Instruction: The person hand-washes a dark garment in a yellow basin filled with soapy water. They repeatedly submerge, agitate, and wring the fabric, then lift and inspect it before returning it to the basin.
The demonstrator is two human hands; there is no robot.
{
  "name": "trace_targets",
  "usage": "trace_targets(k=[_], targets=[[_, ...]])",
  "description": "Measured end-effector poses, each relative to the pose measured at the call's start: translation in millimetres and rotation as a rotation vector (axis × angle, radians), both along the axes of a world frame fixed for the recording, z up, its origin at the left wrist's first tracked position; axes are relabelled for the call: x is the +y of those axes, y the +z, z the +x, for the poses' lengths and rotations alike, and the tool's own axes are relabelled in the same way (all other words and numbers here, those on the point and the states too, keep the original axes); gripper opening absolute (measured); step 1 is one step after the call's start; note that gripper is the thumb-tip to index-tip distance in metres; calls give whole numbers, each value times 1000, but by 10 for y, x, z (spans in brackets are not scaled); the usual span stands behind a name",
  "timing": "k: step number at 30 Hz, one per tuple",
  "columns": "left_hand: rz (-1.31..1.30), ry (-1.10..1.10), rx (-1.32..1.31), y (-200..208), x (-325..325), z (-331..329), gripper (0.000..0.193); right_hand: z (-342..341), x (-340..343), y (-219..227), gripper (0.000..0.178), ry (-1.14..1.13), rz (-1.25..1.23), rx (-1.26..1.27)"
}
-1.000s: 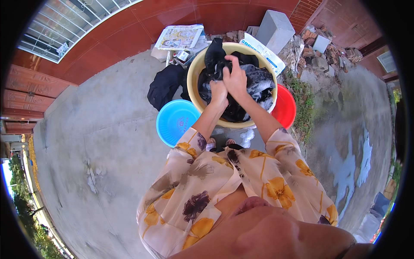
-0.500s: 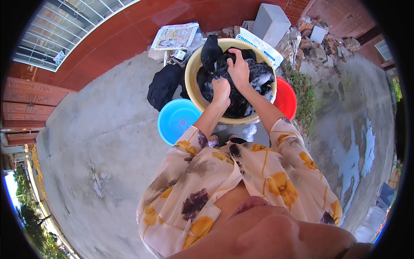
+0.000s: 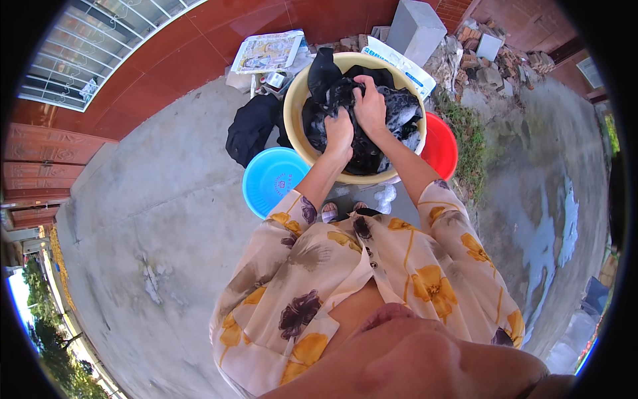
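A wide yellow basin [image 3: 300,133] holds wet black clothing [image 3: 367,158] streaked with white suds. Both my hands are inside it, close together over the cloth. My left hand [image 3: 339,131] is closed, knuckles up, gripping a bunched part of the black fabric. Just to its right, my right hand [image 3: 369,106] curls its fingers and thumb round another part of the same cloth. One dark piece of the clothing rises against the basin's far left rim. The fabric under my palms is hidden.
A blue basin [image 3: 269,183] stands at the near left and a red basin [image 3: 440,146] at the right. Dark clothing [image 3: 249,130] is heaped on the left. Behind are a printed board [image 3: 267,52], a white package [image 3: 405,66], a grey block [image 3: 417,32] and brick rubble [image 3: 488,66].
My left hand has shifted slightly upward, still on the black cloth. My right hand has stayed almost in place, and the fabric between them is bunched a little differently.
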State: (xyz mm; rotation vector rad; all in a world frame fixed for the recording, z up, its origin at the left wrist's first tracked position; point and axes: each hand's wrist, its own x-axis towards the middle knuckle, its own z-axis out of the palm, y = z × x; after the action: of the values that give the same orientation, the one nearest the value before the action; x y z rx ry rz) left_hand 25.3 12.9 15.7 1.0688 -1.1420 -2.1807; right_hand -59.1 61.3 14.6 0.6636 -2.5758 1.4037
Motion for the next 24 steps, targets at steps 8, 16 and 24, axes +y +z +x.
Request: trace_targets(k=[8, 16, 24], targets=[[35, -202, 16, 98, -137, 79, 78, -366, 124, -324, 22, -43, -44, 21], [-185, -461, 183, 159, -560, 351, 46, -603, 672, 309, 48, 278, -398, -1071], [126, -112, 346, -226, -354, 58, 28, 714, 237, 488, 35, 435, 60, 336]])
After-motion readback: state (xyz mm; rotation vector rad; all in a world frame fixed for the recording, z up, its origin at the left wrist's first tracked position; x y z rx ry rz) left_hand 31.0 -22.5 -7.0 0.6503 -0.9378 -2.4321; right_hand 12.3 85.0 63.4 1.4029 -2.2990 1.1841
